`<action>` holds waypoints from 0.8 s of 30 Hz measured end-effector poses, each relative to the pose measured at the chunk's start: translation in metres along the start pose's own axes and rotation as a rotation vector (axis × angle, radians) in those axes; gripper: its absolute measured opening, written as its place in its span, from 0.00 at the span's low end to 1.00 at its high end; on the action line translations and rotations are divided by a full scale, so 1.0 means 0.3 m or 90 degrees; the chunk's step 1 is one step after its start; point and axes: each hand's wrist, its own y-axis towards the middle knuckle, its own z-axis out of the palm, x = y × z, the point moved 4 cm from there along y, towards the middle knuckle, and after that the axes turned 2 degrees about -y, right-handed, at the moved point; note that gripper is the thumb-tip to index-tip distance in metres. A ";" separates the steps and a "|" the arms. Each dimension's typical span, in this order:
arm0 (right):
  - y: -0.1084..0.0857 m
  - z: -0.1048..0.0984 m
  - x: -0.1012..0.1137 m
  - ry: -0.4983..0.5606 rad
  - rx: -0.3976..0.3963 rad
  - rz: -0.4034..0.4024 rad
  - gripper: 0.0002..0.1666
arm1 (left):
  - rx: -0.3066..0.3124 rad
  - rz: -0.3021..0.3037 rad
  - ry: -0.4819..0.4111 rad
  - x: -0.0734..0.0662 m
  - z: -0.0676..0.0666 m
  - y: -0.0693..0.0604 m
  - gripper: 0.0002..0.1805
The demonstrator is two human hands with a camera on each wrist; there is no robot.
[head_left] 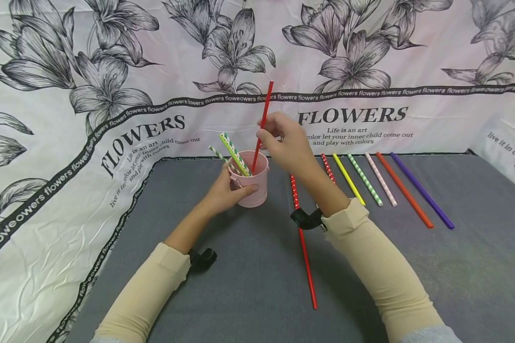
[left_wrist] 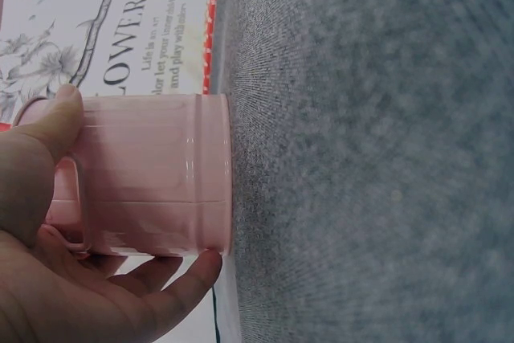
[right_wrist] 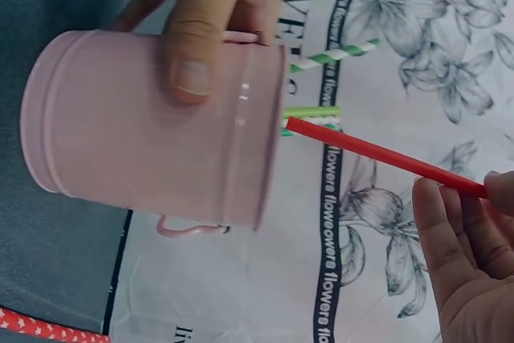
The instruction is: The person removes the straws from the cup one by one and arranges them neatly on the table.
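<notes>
My left hand grips a small pink bucket by its side, thumb in front and fingers behind. In the left wrist view, the bucket has its base close to the grey tabletop; contact is hard to judge. Several straws, among them a green-and-white striped straw and a light green one, stick out of the bucket. My right hand pinches a plain red straw between thumb and fingers. This straw slants down to the bucket's mouth, its lower end beside the rim in the right wrist view.
Right of the bucket lie red straws with white spots, a plain red straw, a yellow straw, a green-striped straw, a pink-and-white straw, an orange-red straw and a purple straw. A flower-printed cloth stands behind.
</notes>
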 end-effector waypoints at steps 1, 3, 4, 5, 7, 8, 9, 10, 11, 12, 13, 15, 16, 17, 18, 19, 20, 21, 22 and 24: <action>-0.001 -0.007 0.004 0.006 -0.004 -0.002 0.09 | 0.000 0.000 0.000 0.000 0.001 0.000 0.50; -0.004 -0.021 0.008 0.025 -0.010 0.000 0.09 | -0.002 0.001 -0.003 0.001 0.002 0.002 0.49; -0.006 -0.028 0.009 0.031 -0.011 0.002 0.09 | -0.003 0.005 -0.007 0.001 0.002 0.003 0.49; -0.007 -0.034 0.009 0.036 -0.012 0.005 0.09 | -0.005 0.009 -0.009 0.000 0.002 0.004 0.49; -0.011 -0.047 0.008 0.027 -0.012 0.006 0.09 | -0.007 0.016 -0.014 -0.002 0.003 0.004 0.49; -0.013 -0.053 0.007 0.020 -0.011 0.007 0.10 | -0.009 0.016 -0.015 -0.003 0.003 0.004 0.49; -0.016 -0.058 0.007 0.013 -0.009 0.007 0.10 | -0.010 0.017 -0.016 -0.004 0.003 0.003 0.49; -0.019 -0.063 0.006 0.002 -0.006 0.005 0.10 | -0.012 0.017 -0.017 -0.005 0.003 0.002 0.49; -0.023 -0.068 0.006 -0.007 -0.004 0.004 0.11 | -0.013 0.016 -0.016 -0.005 0.003 0.002 0.49; -0.027 -0.072 0.005 -0.014 0.000 0.004 0.12 | -0.013 0.016 -0.014 -0.005 0.003 0.000 0.49; -0.032 -0.075 0.005 -0.016 0.005 0.003 0.12 | -0.012 0.016 -0.013 -0.004 0.003 0.000 0.49; -0.043 -0.082 0.005 -0.023 0.016 0.003 0.14 | -0.012 0.013 -0.010 -0.002 0.004 -0.001 0.49; -0.049 -0.085 0.005 -0.027 0.023 0.004 0.15 | -0.012 0.012 -0.008 -0.001 0.004 -0.001 0.49; -0.056 -0.088 0.006 -0.028 0.029 0.007 0.16 | -0.011 0.010 -0.006 0.000 0.004 -0.002 0.49; -0.064 -0.091 0.006 -0.029 0.035 0.008 0.17 | -0.009 0.010 -0.006 -0.001 0.004 -0.002 0.49; -0.070 -0.095 0.005 -0.033 0.040 0.011 0.18 | -0.008 0.008 -0.005 -0.001 0.005 -0.002 0.49; -0.077 -0.097 0.004 -0.037 0.044 0.015 0.20 | -0.006 0.009 -0.006 -0.003 0.005 -0.002 0.49; -0.084 -0.100 0.003 -0.040 0.048 0.020 0.21 | -0.005 0.012 -0.006 -0.005 0.005 -0.003 0.49; -0.089 -0.103 0.001 -0.042 0.051 0.023 0.22 | -0.004 0.014 -0.006 -0.007 0.005 -0.002 0.50; -0.100 -0.107 -0.004 -0.050 0.058 0.033 0.25 | -0.006 0.021 -0.007 -0.012 0.004 -0.003 0.50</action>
